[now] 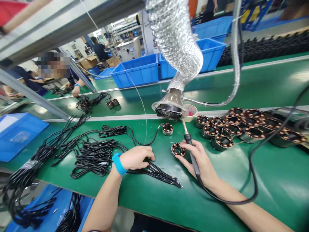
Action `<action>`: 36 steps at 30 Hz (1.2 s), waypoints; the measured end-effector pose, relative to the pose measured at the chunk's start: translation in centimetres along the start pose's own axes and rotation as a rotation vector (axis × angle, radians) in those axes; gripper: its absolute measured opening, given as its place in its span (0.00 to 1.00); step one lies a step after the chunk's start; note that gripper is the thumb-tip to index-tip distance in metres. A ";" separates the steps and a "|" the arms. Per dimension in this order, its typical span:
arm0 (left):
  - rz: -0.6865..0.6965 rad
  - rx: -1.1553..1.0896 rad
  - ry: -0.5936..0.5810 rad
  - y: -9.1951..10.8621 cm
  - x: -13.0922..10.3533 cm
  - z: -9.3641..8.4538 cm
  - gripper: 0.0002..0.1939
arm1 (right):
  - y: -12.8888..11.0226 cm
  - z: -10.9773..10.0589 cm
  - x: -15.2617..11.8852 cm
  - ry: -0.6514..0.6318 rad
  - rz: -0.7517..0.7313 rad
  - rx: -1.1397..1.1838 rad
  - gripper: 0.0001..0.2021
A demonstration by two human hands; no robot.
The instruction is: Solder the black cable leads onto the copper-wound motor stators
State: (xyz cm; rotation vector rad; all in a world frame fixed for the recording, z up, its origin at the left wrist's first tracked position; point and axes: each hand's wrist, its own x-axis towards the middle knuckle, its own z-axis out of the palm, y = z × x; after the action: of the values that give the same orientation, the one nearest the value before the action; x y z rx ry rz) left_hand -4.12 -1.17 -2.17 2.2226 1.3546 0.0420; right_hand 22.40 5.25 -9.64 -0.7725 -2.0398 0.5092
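Note:
My right hand [201,158] is closed around a soldering iron [188,139], its metal tip pointing up and away. The thumb and fingers of the same hand also touch a small motor stator [178,150] with copper windings, lying on the green bench. My left hand [136,158], a blue band at its wrist, rests with curled fingers on a bundle of black cables [161,174]; its fingertips are partly hidden. The cables' stripped ends fan out to the right. Farther back, another stator [167,129] has a black cable running to it. Thin solder wire [140,96] hangs down behind my left hand.
An extractor hood [169,108] on a foil duct hangs over the bench beside a tape roll [190,112]. Several stators [222,142] crowd the right. More coiled cables [94,158] lie left. Blue bins [137,72] stand behind; a co-worker's hand [76,91] is across the bench.

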 end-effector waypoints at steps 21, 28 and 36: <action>-0.026 0.072 0.179 0.0 1.6 1.6 0.03 | -0.7 -0.4 0.0 -0.036 0.020 0.027 0.19; 0.212 -0.060 0.249 4.0 4.7 5.7 0.10 | -1.0 -0.6 0.1 -0.070 0.046 0.080 0.20; -0.032 -0.656 0.425 3.9 2.9 3.1 0.12 | -2.1 -1.4 0.9 -0.069 0.048 0.089 0.20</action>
State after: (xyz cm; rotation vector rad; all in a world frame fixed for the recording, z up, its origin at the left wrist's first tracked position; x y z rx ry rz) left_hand 1.43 -1.48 -3.70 1.6778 1.3290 0.8611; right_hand 22.50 4.47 -7.09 -0.7613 -2.0507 0.6577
